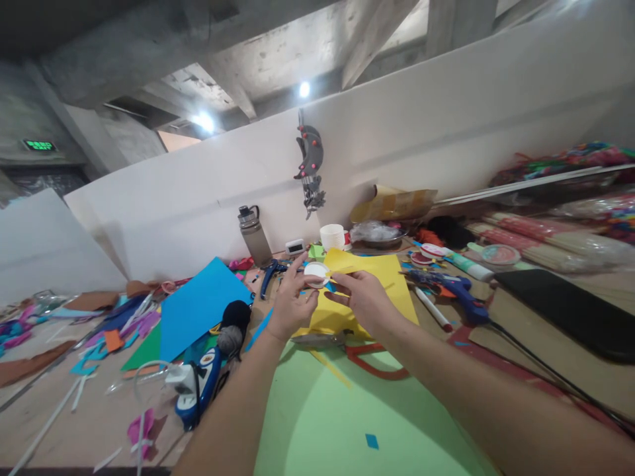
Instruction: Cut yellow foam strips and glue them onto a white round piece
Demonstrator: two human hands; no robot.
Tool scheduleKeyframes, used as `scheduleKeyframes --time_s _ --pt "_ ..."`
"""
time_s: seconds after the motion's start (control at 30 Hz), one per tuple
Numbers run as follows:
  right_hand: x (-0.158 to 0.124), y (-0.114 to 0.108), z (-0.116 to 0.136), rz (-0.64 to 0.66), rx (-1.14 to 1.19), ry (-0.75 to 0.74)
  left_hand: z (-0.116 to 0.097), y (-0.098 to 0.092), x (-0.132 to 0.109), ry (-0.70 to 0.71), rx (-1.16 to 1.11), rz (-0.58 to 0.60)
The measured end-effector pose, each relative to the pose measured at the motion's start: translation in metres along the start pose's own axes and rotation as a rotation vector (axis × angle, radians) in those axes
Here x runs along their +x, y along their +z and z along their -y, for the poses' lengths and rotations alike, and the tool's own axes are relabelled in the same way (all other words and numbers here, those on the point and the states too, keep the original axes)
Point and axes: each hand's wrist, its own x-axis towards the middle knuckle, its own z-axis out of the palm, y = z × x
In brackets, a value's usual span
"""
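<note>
My left hand (290, 301) pinches a small white tape roll (316, 272) above the table, thumb and fingers closed on its rim. My right hand (364, 296) is just right of it, fingers closed on the edge of a yellow paper sheet (391, 281) and touching the roll. Both hands hover over the yellow sheet, which lies partly on a light green sheet (342, 416). Scissors with red handles (347, 344) lie just under my hands.
A blue sheet (198, 307), a blue glue gun (459, 291) with its cable, a marker (434, 309), a grey water bottle (254, 237), a white cup (332, 237), a black board (570, 311) and scattered paper scraps (114, 330) crowd the table. A white partition (446, 112) stands behind.
</note>
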Motion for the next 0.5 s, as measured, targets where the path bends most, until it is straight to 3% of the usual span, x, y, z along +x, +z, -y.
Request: scheduleKeyframes --time_s 0.1,0.27,0.5 --pt "0.003 -0.001 0.001 -0.022 -0.008 -0.012 -0.003 0.004 -0.001 -0.015 -0.058 0.008" --pt "0.005 -0.001 0.000 -0.040 -0.041 -0.032 -0.002 0.017 -0.001 -0.168 -0.239 -0.165" --pt "0.006 -0.001 0.000 -0.046 -0.115 -0.061 0.004 0.028 0.002 -0.399 -0.519 -0.271"
